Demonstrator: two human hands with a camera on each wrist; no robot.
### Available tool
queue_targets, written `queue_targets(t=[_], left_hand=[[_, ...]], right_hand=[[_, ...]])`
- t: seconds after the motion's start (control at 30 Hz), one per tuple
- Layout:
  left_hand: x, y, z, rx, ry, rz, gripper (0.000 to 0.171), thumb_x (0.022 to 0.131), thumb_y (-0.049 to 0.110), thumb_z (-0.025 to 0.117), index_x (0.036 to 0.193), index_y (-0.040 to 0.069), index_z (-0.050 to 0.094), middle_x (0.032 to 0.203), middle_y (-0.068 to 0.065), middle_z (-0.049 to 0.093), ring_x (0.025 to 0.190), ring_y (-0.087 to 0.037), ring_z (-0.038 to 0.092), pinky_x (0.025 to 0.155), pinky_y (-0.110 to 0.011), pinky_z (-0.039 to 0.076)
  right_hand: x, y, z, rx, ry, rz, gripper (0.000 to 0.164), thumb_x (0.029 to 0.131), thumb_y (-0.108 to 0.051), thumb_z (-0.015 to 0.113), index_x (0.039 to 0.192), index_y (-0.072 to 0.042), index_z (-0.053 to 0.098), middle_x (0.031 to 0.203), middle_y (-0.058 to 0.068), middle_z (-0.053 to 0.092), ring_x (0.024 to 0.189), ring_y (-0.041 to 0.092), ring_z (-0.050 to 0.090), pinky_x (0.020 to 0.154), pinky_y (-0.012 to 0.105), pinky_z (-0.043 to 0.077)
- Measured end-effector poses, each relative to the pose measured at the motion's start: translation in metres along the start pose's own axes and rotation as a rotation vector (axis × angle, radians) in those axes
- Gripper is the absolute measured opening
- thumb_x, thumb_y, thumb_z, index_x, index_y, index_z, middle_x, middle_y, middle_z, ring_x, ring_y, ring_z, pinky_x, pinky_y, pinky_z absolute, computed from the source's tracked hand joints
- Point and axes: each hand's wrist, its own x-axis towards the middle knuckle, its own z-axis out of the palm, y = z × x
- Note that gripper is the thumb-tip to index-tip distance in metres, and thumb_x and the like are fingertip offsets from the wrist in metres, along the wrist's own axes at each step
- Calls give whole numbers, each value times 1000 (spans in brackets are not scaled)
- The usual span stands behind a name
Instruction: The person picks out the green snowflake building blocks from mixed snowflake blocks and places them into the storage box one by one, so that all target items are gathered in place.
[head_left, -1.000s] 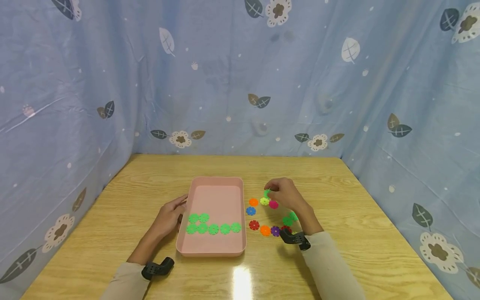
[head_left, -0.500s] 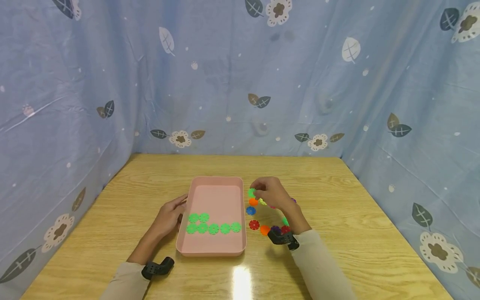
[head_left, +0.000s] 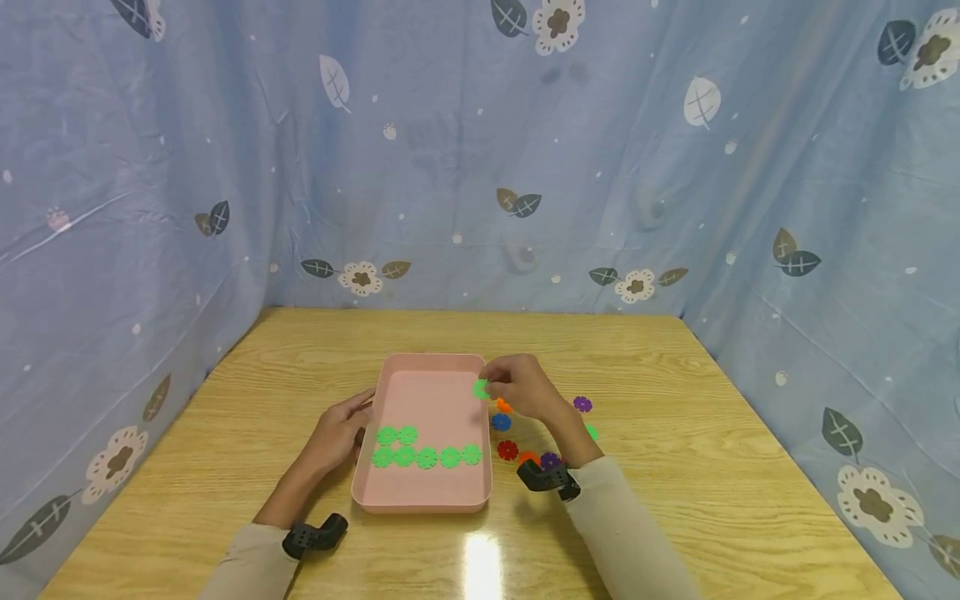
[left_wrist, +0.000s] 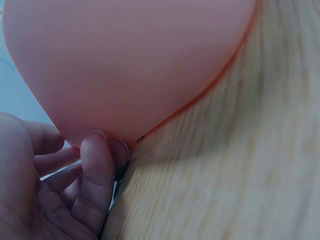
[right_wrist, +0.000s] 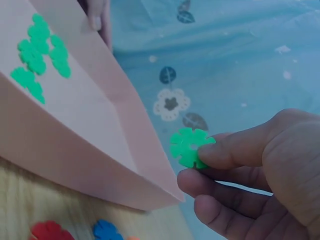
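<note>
My right hand (head_left: 522,390) pinches a green flower-shaped plastic disc (right_wrist: 189,147) between thumb and forefinger, with the other fingers loosely bent below. It hovers at the right wall of a pink tray (head_left: 431,506), where the disc (head_left: 481,389) overlaps the rim in the head view. Against the tray's left outer wall rests my left hand (head_left: 337,435), its fingertips touching the pink side (left_wrist: 130,65) low down. Several green notched discs (head_left: 427,457) lie flat inside the tray, in a front row with two more behind its left end.
To the tray's right, loose discs lie on the wooden table (head_left: 615,350): blue (head_left: 501,422), red (head_left: 507,450), orange (head_left: 528,458) and purple (head_left: 582,404), among others. My right forearm hides some. A patterned blue curtain (head_left: 450,167) surrounds the table.
My right hand has moved left with the green disc, from above the loose discs to the tray's right rim. The left hand and the tray have stayed in place.
</note>
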Motion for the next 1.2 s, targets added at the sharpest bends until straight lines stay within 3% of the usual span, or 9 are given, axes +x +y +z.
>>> queue_targets(t=[0.23, 0.53, 0.87, 1.03, 1.2], left_hand=[[0, -1, 0, -3, -1, 0, 45, 102, 22, 40, 145, 13, 38, 123, -19, 59, 62, -27, 64, 49, -39, 53], [-1, -1, 0, 20, 4, 1, 45, 101, 22, 40, 145, 13, 38, 127, -20, 56, 66, -25, 65, 52, -37, 54], [-1, -1, -1, 4, 1, 5, 45, 101, 21, 40, 145, 12, 38, 124, -20, 58, 62, -27, 64, 50, -40, 54], [0, 0, -1, 8, -2, 6, 45, 101, 21, 39, 145, 12, 37, 123, -20, 58, 62, -27, 64, 50, -39, 54], [0, 1, -1, 1, -9, 8, 45, 102, 21, 39, 145, 12, 37, 123, -19, 59, 63, -28, 64, 50, -40, 54]], right_hand=[[5, -4, 16, 56, -66, 0, 12, 88, -1, 61, 98, -4, 68, 78, 6, 66, 66, 25, 65, 55, 31, 54], [7, -12, 28, 98, -87, 29, 13, 88, -2, 61, 98, -4, 68, 78, 7, 66, 68, 28, 67, 56, 29, 55], [19, -19, 44, 119, -102, 27, 12, 88, -1, 61, 97, -2, 68, 77, 8, 67, 69, 30, 67, 59, 39, 56], [24, -19, 51, 94, -112, -26, 13, 85, 3, 62, 95, 0, 70, 76, 6, 68, 66, 24, 66, 54, 29, 54], [27, -24, 57, 34, -152, -35, 15, 80, 6, 66, 94, 2, 70, 81, 8, 68, 68, 14, 62, 59, 23, 51]])
